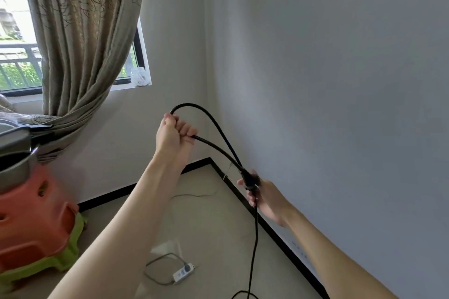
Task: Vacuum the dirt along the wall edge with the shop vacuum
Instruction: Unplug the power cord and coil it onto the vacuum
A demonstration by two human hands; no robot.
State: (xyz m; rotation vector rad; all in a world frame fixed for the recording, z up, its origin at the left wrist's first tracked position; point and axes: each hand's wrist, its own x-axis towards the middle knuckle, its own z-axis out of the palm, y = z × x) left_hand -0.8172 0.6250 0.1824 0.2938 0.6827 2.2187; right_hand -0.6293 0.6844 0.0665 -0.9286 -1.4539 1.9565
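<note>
Only the power cord (220,126) of the vacuum is in sight here, a thick, glossy black cable, fairly stiff looking, held up in the air in front of the room corner. The left hand (173,135) is fisted around it up high, and the cord arcs out of the top of that fist in a loop, then crosses over itself on the way down. The right hand (261,192) is lower and closer to the wall, fingers wrapped around the chunky black plug end (250,178) where the two runs of cord meet. From there the cord hangs straight down to the floor (218,230) and curls out of frame at the bottom.

On the floor below sits a white power strip (183,273) with a grey lead. Stacked orange and green plastic stools (34,223) are on the left under the curtain (82,39). A black baseboard (279,235) runs along the wall.
</note>
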